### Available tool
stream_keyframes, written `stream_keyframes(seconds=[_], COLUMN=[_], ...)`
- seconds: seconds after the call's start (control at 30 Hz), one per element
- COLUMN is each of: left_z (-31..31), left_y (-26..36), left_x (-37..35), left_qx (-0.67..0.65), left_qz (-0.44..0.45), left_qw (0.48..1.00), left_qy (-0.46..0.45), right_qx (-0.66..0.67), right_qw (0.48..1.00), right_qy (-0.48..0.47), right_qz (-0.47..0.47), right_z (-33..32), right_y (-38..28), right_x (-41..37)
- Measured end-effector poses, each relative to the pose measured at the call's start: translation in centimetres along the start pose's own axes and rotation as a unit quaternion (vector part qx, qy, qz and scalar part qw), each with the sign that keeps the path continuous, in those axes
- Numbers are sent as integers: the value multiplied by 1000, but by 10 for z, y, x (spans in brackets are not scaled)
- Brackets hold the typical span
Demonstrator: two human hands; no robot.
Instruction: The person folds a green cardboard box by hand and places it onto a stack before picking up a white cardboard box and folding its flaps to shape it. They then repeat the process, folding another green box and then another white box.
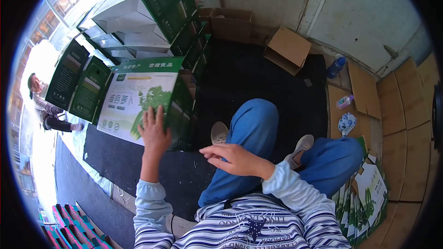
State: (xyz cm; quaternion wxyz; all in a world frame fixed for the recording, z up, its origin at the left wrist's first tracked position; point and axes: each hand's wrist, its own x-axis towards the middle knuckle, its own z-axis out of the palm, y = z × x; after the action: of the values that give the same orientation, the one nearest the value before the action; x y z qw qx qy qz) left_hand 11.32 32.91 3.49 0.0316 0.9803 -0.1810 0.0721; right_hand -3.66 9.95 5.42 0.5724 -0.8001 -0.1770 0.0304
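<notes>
A green and white printed carton (138, 97) lies in front of me to the left, its dark green end flaps spread toward the far left. My left hand (155, 131) rests on the carton's printed face near its lower right edge, fingers spread. Over my bent knee, right of the carton, my right hand (233, 157) hovers with fingers stretched out and nothing in it. Behind the carton rises a stack of similar green and white cartons (168, 7).
A brown box (288, 50) lies on the black mat (235, 71). At right are a blue bottle (336, 67), a small pink-capped bottle (344, 102), flat printed cartons (364, 203) and brown cartons (406, 124). A seated person (48, 106) is at far left.
</notes>
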Motion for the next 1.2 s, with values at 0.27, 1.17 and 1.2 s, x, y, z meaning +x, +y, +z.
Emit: stream_keyframes(seconds=[0.27,1.17,1.2], left_z=[8,92,79], left_y=[-11,35,50], left_x=[1,15,22], left_qx=[31,-67,-119], left_qz=[-23,285,260], left_qw=[997,956,958], left_qy=[59,-21,-11], right_qx=[52,146,153], right_qw=[988,408,399], right_qy=[125,832,840], right_qz=[71,348,335], right_z=[-51,-4,-9], right_y=[-42,107,112], right_x=[-100,-548,-556])
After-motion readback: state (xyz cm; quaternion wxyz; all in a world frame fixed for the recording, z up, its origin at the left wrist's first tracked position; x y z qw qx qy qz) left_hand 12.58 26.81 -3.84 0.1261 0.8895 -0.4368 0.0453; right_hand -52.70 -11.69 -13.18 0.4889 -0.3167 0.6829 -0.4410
